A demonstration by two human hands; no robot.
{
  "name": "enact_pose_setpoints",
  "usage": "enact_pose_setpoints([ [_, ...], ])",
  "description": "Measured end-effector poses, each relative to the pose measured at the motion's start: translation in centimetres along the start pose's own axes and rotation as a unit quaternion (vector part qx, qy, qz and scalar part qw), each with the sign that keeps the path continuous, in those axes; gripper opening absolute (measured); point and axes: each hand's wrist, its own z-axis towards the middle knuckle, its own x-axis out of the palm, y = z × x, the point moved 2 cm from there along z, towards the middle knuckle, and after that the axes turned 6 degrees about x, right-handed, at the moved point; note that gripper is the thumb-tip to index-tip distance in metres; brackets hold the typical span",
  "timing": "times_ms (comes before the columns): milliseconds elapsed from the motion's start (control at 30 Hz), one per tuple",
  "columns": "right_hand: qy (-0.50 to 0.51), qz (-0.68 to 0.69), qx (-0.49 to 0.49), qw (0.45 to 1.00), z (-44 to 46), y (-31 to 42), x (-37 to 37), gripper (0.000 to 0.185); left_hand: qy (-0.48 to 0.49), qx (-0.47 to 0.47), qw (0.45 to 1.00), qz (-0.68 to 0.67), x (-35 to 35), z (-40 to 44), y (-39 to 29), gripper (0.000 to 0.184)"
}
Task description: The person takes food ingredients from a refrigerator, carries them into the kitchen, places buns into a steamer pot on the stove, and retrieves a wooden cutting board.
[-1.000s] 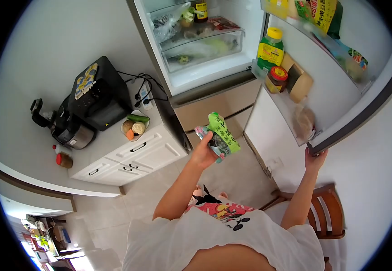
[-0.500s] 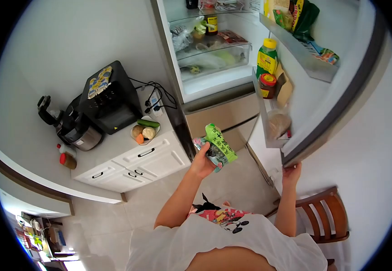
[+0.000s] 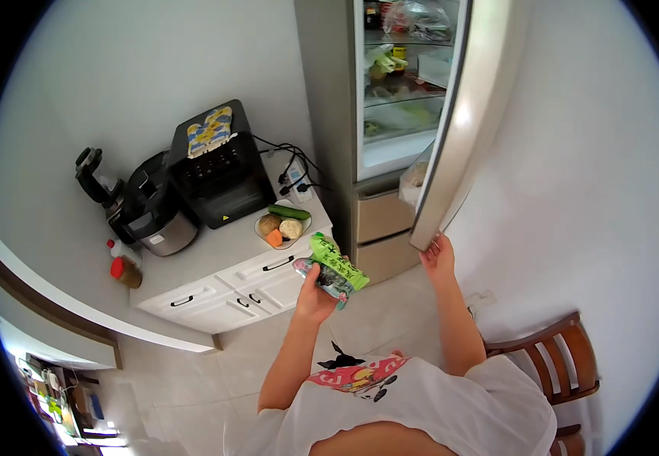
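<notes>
My left hand (image 3: pixel 315 302) grips a green plastic food packet (image 3: pixel 339 267) with dark lettering, thumb on top and a dark patch showing on its lower part. The packet is held in front of my body, close to the cabinet drawers. With my right hand (image 3: pixel 440 258) I hold the lower corner of the refrigerator door (image 3: pixel 462 129), fingers bent round its edge. The door stands partly open. Behind it the refrigerator (image 3: pixel 331 114) shows shelves with bagged food, greens and a jar.
A white cabinet (image 3: pixel 223 292) on the left carries a black oven (image 3: pixel 223 182), a pressure cooker (image 3: pixel 166 232), a plate of vegetables (image 3: pixel 304 228) and a red-lidded jar (image 3: pixel 126 272). Black cords run to a power strip (image 3: pixel 296 176). A wooden chair (image 3: pixel 565 357) stands at right.
The refrigerator door has swung inward with my right hand, now hiding its door shelves and part of the interior. My view has turned right; the packet stays in my left hand.
</notes>
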Motion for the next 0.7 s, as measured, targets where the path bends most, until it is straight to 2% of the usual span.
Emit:
enact_pose_setpoints([
  [200, -0.011, 0.036, 0.045, 0.998, 4.0, -3.5, 8.1, 0.032, -0.065, 0.051, 0.997, 0.005, -3.9, -2.9, -4.7, 0.056],
  [233, 0.039, 0.05, 0.029, 0.998, 5.0, -4.0, 9.0, 0.031, -0.075, 0.059, 0.995, 0.0, -4.6, -3.3, -5.2, 0.055],
  [333, 0.007, 0.016, 0.023, 1.0, 7.7, -5.1, 10.9, 0.033, -0.108, 0.071, 0.992, -0.004, -6.1, -4.2, -6.8, 0.053],
  [400, -0.019, 0.003, 0.041, 0.999, 9.5, -5.6, 11.6, 0.037, -0.101, 0.083, 0.99, -0.044, -7.2, -4.8, -7.4, 0.043],
  [467, -0.009, 0.007, 0.043, 0.999, 10.9, -5.8, 12.2, 0.041, -0.145, 0.117, 0.982, -0.042, -8.1, -5.1, -7.6, 0.042],
  [533, -0.035, -0.023, 0.047, 0.998, 10.5, -5.6, 14.0, 0.043, -0.148, 0.094, 0.983, -0.05, -9.4, -5.5, -8.3, 0.041],
  [700, -0.014, -0.052, 0.04, 0.998, 12.8, -5.8, 15.0, 0.045, -0.201, 0.17, 0.964, -0.038, -9.8, -5.0, -9.0, 0.044],
])
